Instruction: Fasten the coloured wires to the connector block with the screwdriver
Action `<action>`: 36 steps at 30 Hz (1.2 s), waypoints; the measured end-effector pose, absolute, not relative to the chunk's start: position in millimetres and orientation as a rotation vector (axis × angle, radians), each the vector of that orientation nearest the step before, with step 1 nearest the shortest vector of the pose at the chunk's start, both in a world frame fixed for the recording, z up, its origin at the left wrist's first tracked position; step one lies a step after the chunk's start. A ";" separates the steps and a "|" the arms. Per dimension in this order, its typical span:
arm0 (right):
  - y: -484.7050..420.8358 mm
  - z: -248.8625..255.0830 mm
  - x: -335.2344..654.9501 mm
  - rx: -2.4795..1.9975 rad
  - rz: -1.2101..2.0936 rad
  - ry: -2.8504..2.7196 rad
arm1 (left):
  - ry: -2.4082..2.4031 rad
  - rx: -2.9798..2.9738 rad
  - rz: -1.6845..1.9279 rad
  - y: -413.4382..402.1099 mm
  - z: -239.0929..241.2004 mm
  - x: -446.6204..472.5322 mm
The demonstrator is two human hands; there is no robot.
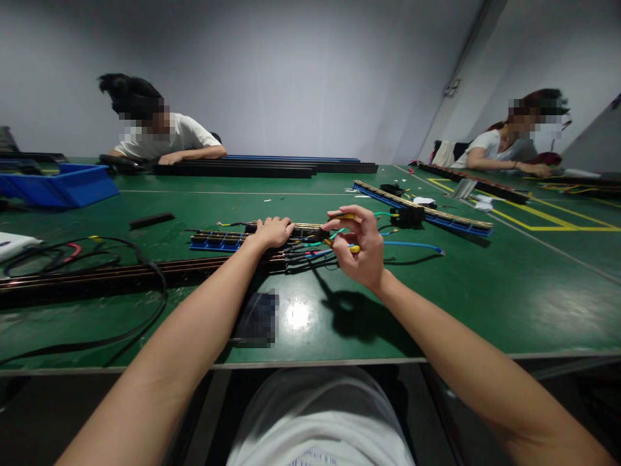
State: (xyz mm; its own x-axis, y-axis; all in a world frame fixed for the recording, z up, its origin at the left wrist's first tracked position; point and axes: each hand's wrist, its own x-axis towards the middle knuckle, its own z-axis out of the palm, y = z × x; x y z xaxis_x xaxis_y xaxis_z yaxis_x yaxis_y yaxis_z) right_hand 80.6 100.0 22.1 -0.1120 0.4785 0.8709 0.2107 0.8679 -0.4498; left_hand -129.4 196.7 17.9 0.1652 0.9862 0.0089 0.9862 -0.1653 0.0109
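Observation:
My left hand [273, 232] rests closed on a long black and brass rail [145, 273] that lies across the green table [460, 298], pressing near its wired end. My right hand [358, 246] hovers just right of it, fingers curled around a yellow-handled tool [350, 247]. A bundle of green, blue, red and black wires [310, 251] runs between the two hands. A blue wire [412, 245] trails off to the right. A short blue and brass rail piece [218, 240] lies just behind my left hand.
Black cables [72, 255] loop at the left. A blue bin [63, 184] stands far left. Another blue and brass rail [427, 210] lies at the right, long black rails [262, 168] at the back. Two people sit at the far side and right. A dark flat object [257, 318] lies near the front edge.

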 end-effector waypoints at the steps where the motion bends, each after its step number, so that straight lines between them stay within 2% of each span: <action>1: 101.9 20.1 79.5 -0.540 0.274 -1.691 | 2.028 2.395 0.022 196.7 17.9 -129.1; 8: 113.6 6.1 74.8 -0.504 0.378 -1.853 | 2.031 2.396 0.034 198.6 16.1 -129.1; 17: 120.0 6.6 73.1 -0.218 0.090 -2.196 | 2.030 2.395 0.002 198.1 17.0 -129.3; 24: 111.4 10.0 77.1 -0.550 0.286 -1.856 | 2.039 2.393 0.015 198.4 16.0 -129.3; 28: 113.9 14.3 79.4 -0.576 0.292 -1.675 | 2.017 2.397 0.032 199.0 16.0 -130.1; 36: 131.5 6.6 83.8 -0.648 0.378 -1.804 | 2.027 2.378 0.016 197.8 18.4 -129.2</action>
State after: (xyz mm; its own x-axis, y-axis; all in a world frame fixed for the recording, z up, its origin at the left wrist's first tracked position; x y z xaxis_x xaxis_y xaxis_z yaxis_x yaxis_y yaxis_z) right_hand 83.8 131.5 6.6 -0.2224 0.5999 0.7685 0.2412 0.7976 -0.5529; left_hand -129.2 197.8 18.4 0.1588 0.9873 -0.0032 0.9871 -0.1587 0.0196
